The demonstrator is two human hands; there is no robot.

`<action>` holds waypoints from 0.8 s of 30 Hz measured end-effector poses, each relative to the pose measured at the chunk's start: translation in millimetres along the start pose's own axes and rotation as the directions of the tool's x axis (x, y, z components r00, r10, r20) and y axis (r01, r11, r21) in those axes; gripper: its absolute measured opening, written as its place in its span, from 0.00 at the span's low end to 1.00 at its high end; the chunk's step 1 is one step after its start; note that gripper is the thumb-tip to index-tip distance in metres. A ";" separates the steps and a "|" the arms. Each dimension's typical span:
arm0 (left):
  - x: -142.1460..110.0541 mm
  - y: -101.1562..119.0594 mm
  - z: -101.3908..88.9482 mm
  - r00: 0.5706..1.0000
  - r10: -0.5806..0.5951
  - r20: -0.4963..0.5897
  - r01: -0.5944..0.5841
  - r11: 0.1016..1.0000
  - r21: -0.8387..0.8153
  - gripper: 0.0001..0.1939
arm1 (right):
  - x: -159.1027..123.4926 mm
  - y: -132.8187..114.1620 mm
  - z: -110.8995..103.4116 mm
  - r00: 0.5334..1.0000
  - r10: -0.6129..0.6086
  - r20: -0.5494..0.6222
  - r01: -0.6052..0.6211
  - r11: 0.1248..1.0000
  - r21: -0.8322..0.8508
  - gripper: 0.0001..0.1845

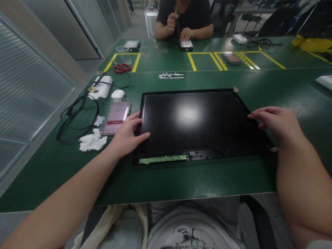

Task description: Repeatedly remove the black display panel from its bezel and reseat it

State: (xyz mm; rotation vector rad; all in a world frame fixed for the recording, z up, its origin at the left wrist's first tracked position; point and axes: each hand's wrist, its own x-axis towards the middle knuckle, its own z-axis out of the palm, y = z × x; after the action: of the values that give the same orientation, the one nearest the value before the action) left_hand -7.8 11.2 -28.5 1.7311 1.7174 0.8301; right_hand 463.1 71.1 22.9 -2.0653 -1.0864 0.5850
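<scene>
A black display panel (pixel 192 121) lies flat on the green table, with a bright reflection near its middle. Along its front left edge runs a green circuit board strip (pixel 163 159). My left hand (pixel 129 135) rests at the panel's left edge, thumb over the border and fingers spread. At the right border, my right hand (pixel 276 121) has its thumb and fingertips pinched together; what lies between them, if anything, is too small to tell. Small pale tabs stick out at the panel's far right corner (pixel 235 89) and near right corner (pixel 273 149).
Left of the panel are a phone (pixel 118 117), crumpled white tissue (pixel 93 140), a white mouse (pixel 118 93), a white box (pixel 101 87) and black cables (pixel 77 121). Beyond lie red-handled scissors (pixel 121 68) and a clear cup (pixel 124 55). Across the table, a person (pixel 184 20) works on a hard drive (pixel 186 45).
</scene>
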 end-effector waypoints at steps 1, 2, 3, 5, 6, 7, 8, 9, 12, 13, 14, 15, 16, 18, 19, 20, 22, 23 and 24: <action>0.1 -0.5 0.2 1.000 0.006 -0.002 -0.006 1.000 0.001 0.29 | -0.3 -0.4 0.0 1.000 -0.002 0.001 0.002 1.000 -0.005 0.04; 0.3 -1.1 0.4 1.000 0.010 -0.006 -0.010 1.000 0.002 0.29 | -0.8 -0.9 -0.1 1.000 0.000 0.000 0.000 1.000 -0.012 0.04; 0.5 -1.8 0.7 1.000 0.011 -0.008 -0.011 1.000 0.002 0.29 | -1.3 -1.4 -0.1 1.000 0.001 -0.002 -0.001 1.000 -0.020 0.04; 0.9 -2.9 1.1 1.000 0.004 -0.003 -0.004 1.000 -0.004 0.29 | -1.9 -1.9 0.0 1.000 -0.001 -0.008 0.001 0.999 -0.032 0.04; 1.0 -3.4 1.3 1.000 -0.001 0.001 0.001 1.000 -0.011 0.29 | -2.1 -1.9 0.2 1.000 -0.008 -0.009 0.008 0.999 -0.036 0.04; 1.1 -3.7 1.3 1.000 -0.005 0.004 0.005 1.000 -0.018 0.29 | -2.1 -1.7 0.2 1.000 -0.020 -0.012 0.020 0.999 -0.036 0.04; 1.1 -3.9 1.2 1.000 -0.006 0.005 0.006 1.000 -0.022 0.29 | -2.1 -1.6 0.3 0.999 -0.031 -0.010 0.030 0.999 -0.036 0.04; 1.1 -4.1 1.1 1.000 -0.007 0.006 0.007 1.000 -0.021 0.29 | -2.3 -1.6 0.3 0.999 -0.034 -0.008 0.034 0.999 -0.036 0.04; 1.0 -4.4 0.5 1.000 -0.002 0.006 0.002 1.000 -0.002 0.30 | -3.2 -2.5 0.5 1.000 -0.005 -0.010 0.005 0.999 -0.044 0.05; 0.9 -4.4 0.4 1.000 0.002 0.003 -0.002 1.000 0.007 0.30 | -3.6 -3.0 0.7 1.000 0.007 -0.015 -0.007 0.999 -0.048 0.05; 0.8 -4.3 0.4 1.000 0.006 0.005 -0.006 1.000 0.020 0.30 | -3.8 -3.2 0.9 1.000 0.012 -0.017 -0.013 0.999 -0.049 0.05; 0.7 -3.9 0.4 1.000 0.010 0.006 -0.011 0.999 0.035 0.30 | -3.8 -3.2 1.2 1.000 0.012 -0.020 -0.013 0.999 -0.044 0.05; 0.5 -3.2 0.5 1.000 0.014 0.008 -0.014 0.999 0.053 0.29 | -3.5 -2.8 1.4 1.000 0.008 -0.020 -0.009 0.999 -0.038 0.05; -0.2 -0.8 0.9 1.000 0.020 0.014 -0.022 0.995 0.093 0.31 | -2.1 -1.1 1.8 1.000 0.000 -0.020 -0.001 1.000 -0.027 0.05; -0.7 0.9 1.1 1.000 0.024 0.016 -0.026 0.993 0.113 0.33 | -1.2 0.1 1.9 1.000 -0.005 -0.020 0.004 1.000 -0.024 0.05; -1.1 2.7 1.1 0.999 0.027 0.018 -0.029 0.991 0.133 0.35 | -0.1 1.4 1.8 1.000 -0.011 -0.018 0.011 1.000 -0.022 0.05; -1.9 6.0 0.8 0.999 0.030 0.022 -0.033 0.985 0.172 0.38 | 2.1 3.9 1.6 1.000 -0.023 -0.012 0.023 1.000 -0.021 0.05; -2.1 7.2 0.5 0.999 0.031 0.024 -0.035 0.981 0.189 0.39 | 3.0 4.8 1.5 1.000 -0.027 -0.010 0.027 0.999 -0.020 0.05; -2.1 7.8 0.1 0.999 0.034 0.024 -0.038 0.979 0.201 0.39 | 3.7 5.5 1.4 1.000 -0.029 -0.010 0.029 0.999 -0.018 0.05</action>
State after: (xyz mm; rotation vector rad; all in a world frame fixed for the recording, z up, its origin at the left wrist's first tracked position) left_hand -2.6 8.9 -22.8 1.9009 1.8144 0.6697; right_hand 467.1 72.7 17.5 -2.0622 -1.1183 0.5517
